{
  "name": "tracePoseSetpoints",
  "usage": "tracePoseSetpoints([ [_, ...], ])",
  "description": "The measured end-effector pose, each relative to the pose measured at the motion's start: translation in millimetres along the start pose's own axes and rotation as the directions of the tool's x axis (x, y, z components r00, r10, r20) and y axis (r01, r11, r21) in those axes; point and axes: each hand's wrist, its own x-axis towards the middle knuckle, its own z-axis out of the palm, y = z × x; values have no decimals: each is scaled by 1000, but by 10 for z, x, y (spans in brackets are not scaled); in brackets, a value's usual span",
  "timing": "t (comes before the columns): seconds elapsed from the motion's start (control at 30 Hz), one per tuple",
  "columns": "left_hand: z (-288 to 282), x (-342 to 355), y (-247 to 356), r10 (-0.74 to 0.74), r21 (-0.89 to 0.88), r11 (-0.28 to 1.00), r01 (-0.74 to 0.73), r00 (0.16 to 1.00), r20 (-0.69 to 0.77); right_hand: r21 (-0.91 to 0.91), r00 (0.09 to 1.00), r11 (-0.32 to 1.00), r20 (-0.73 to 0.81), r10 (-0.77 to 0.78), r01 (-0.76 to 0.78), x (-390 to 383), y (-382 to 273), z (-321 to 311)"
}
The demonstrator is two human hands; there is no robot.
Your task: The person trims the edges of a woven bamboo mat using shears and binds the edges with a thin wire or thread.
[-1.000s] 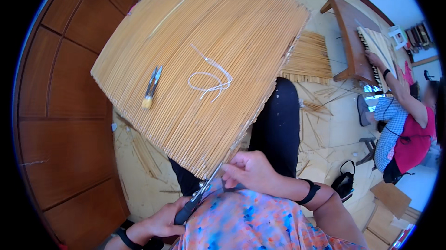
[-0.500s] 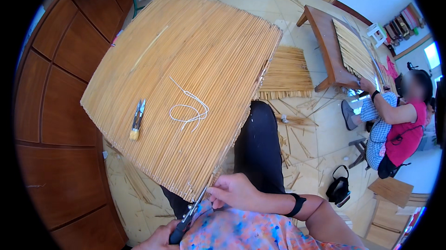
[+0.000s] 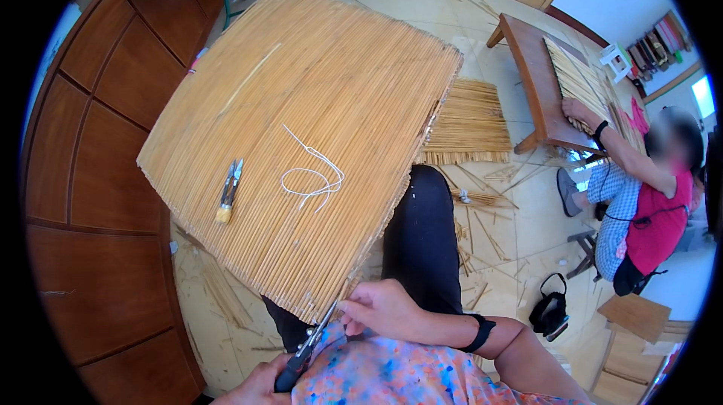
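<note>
A large mat of straw-coloured stalks (image 3: 301,89) lies tilted in front of me, its near corner close to my lap. My left hand (image 3: 260,381), at the lower edge, is closed round the dark handle of a pair of scissors (image 3: 305,356). Their narrow metal blades point up along the mat's near corner. Beside the blade tip, my right hand (image 3: 384,309) has its fingers pinched together at that corner; what they hold is hidden. On the mat rest thread snips (image 3: 230,193) with a yellowish end, a loop of white string (image 3: 316,175) and a loose pale stalk (image 3: 252,77).
A smaller stalk mat (image 3: 471,119) and scattered stalks lie on the tiled floor. At right, a person in pink (image 3: 655,205) sits by a low wooden table (image 3: 527,66) bearing another mat. Wooden panelling (image 3: 113,172) stands at left; a black bag (image 3: 550,307) lies at right.
The view has shifted slightly, and the mat appears a little farther right. The other person's arm has reached farther over the low table. My hands and the scissors look nearly unmoved.
</note>
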Motion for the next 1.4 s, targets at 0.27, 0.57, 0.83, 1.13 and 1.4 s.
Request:
tracePoseSetpoints([
  [0.27, -60, -8, -29, -108, 202, 973, 110, 994, -24, 27, 999, 999, -5, -41, 41, 6, 79, 30],
  [0.57, -62, 56, -148, 43, 289, 956, -46, 999, 15, -22, 995, 997, -61, -78, 76, 38, 162, 14],
  [0.83, -42, 64, -120, 120, 284, 951, -126, 992, 36, 23, 998, 1000, -69, -16, 18, 48, 156, 37],
  [1.13, -91, 116, -129, 139, 293, 944, -152, 988, 66, 7, 997, 1000, -71, -27, 28, 26, 92, 24],
  [1.4, -31, 26, -139, 35, 288, 957, -23, 999, -36, -9, 1000, 1000, -18, 3, -3, 22, 107, 9],
])
